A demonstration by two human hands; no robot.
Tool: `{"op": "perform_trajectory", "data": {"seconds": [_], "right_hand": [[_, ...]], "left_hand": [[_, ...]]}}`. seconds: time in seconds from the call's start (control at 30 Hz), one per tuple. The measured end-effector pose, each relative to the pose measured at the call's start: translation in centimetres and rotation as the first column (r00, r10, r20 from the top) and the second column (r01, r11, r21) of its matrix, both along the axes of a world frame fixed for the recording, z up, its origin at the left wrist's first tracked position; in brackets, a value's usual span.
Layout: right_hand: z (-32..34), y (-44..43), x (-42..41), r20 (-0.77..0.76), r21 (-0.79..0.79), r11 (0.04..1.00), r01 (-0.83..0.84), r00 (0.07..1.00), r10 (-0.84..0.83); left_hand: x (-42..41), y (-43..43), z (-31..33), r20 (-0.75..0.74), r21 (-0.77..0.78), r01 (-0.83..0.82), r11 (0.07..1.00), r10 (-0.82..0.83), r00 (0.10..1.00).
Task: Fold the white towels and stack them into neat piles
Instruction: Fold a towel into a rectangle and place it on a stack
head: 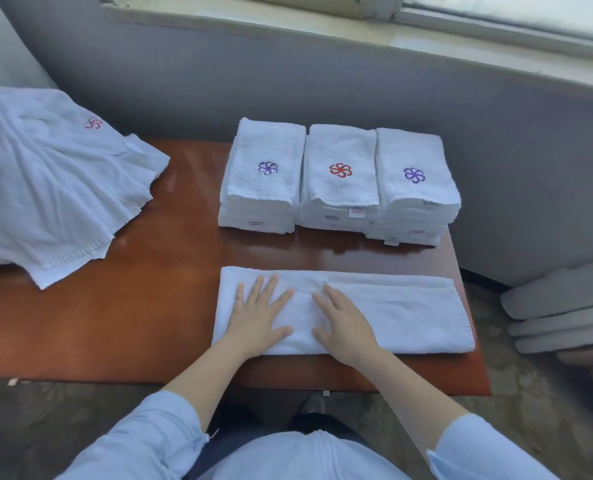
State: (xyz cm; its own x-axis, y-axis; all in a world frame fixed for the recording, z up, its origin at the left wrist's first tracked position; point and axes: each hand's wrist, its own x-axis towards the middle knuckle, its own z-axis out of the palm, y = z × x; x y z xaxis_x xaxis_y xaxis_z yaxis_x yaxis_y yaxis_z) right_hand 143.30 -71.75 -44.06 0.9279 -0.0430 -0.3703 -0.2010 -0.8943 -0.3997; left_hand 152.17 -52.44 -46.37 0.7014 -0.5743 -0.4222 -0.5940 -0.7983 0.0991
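Red-brown table (pixel 170 216) below a window: folded towel (pixel 409 317) lies at the near edge, left hand (pixel 258 317) and right hand (pixel 345 323) flat on its left half, fingers (pixel 269 289) spread, gripping nothing; looks soft, light, floppy, so pinch the free right-end corners.
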Motion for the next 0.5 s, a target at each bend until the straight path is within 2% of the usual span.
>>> {"op": "perform_trajectory", "data": {"seconds": [0.17, 0.5], "right_hand": [[-1.3, 0.9, -0.1, -0.106, -0.154, 0.988, -0.019, 0.994, 0.002], [-1.3, 7.5, 2.5, -0.156, -0.161, 0.987, -0.014, 0.988, -0.011]], "left_hand": [[0.3, 0.9, -0.2, -0.052, 0.014, 0.043, 0.999, -0.042, 0.998], [3.9, 7.9, 0.2, -0.096, 0.041, 0.128, 0.991, -0.124, 0.988]]}}
